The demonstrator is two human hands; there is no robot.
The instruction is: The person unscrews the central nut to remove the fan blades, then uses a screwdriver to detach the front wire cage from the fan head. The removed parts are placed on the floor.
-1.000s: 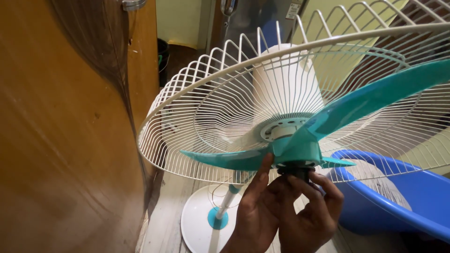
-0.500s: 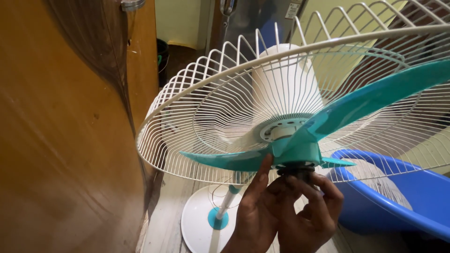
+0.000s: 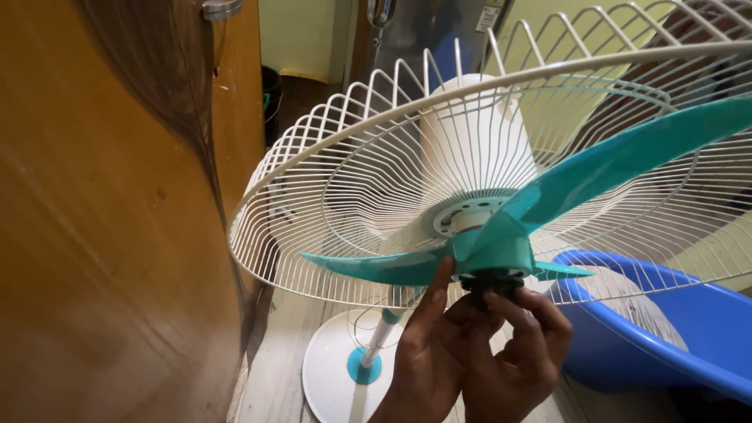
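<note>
Under the teal fan blade (image 3: 501,235), both hands' grip, left hand (image 3: 427,352), right hand (image 3: 521,352), pinching black cap (image 3: 492,282), blue tub (image 3: 666,329) beside.

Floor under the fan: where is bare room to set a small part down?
Bare floor shows between the wooden panel and the round white base. Right of the base it is crowded: both hands, left hand and right hand, sit at the black cap, with the blue tub just beyond.

Teal fan blades (image 3: 595,168), white grille (image 3: 368,157)
</note>
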